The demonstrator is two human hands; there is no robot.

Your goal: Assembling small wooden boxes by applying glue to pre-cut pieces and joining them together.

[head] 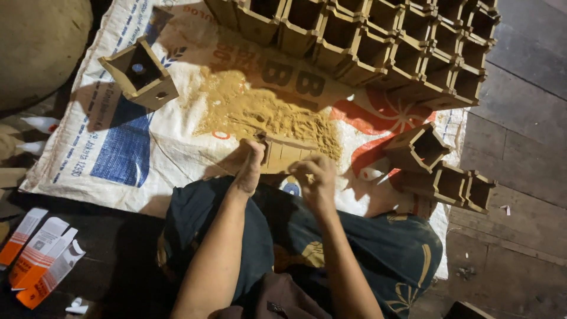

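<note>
The left hand (251, 168) curls its fingers over the left end of a small wooden box (283, 155), thumb and fingertips closed on its edge, while the right hand (316, 177) closes around the box's right end from the near side, knuckles bent and fingers wrapped on the wood. The box lies on its side between the two hands, just above the person's lap, its far edge touching a heap of sawdust (266, 112) that spreads away from the fingertips. Under the sawdust and the box lies a printed woven sack (124, 147), laid flat as a mat. To the right of the right hand, near it, stands a short row of finished wooden boxes (443, 171), open mouths tilted up. Beyond the sawdust, well away from the fingers, a large stack of the same open boxes (384, 41) fills the far edge of the sack. Off to the far left of the left hand, a single open box (140, 74) sits tilted on the sack. Nearer the person, well left of the left forearm, a few orange-and-white cartons (41, 254) lie on the dark floor (520, 118).
</note>
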